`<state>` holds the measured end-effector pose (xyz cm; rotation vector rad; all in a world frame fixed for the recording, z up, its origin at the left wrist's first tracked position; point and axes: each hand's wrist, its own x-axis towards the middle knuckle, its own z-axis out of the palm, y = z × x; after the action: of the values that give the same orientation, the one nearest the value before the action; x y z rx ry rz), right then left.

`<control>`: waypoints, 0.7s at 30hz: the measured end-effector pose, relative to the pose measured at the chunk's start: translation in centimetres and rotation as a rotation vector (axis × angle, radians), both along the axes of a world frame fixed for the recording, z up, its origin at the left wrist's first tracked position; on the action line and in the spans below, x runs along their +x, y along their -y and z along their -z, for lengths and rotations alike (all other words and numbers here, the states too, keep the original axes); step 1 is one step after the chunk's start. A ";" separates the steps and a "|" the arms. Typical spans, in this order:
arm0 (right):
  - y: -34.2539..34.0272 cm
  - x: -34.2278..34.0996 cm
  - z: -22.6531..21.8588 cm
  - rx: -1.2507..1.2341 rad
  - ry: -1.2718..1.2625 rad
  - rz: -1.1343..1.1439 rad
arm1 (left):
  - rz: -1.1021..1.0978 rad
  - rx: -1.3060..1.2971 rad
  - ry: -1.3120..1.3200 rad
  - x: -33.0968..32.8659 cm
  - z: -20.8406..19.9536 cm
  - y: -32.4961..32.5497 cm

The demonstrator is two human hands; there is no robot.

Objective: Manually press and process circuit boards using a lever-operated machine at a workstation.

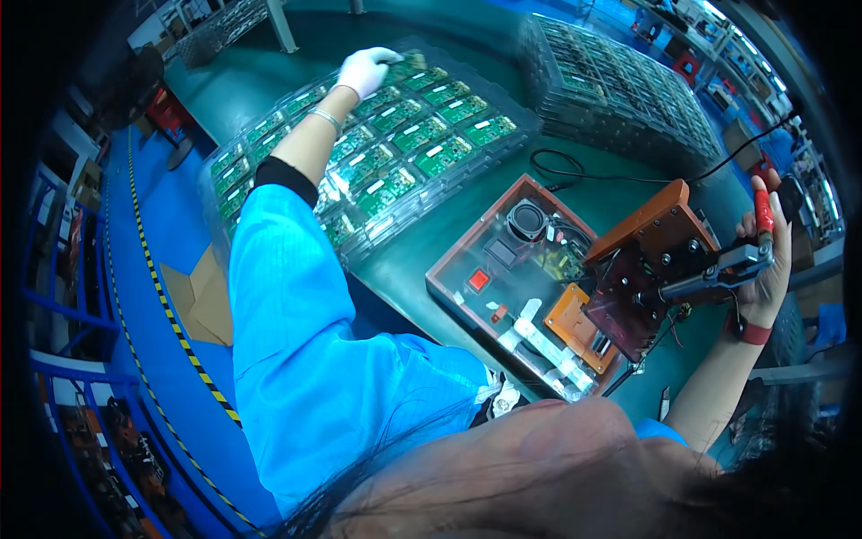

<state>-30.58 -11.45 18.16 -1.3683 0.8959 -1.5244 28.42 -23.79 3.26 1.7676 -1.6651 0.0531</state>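
Strands of dark hair right up close, then a blue sleeve. Gloved left hand has its fingers nearly together at a green board, clear tray underneath; can't tell if it's pinched. Right hand is half-curled against a red lever handle, tightness unclear, orange press just left of it.

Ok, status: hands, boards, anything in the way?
Left hand gloved, at the far boards, grip unclear. Right hand at the red handle, grip unclear. Boards in rows in tray. Black cable appears clear of both hands.
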 end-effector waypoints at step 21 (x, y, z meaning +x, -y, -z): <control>-1.2 -1.7 0.6 -0.021 0.009 0.046 | -0.396 0.326 -0.010 -0.5 4.8 12.4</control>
<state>-32.30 -10.25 17.56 -1.3630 0.9137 -1.5777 27.96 -36.21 -1.53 2.3204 -1.3490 -0.0520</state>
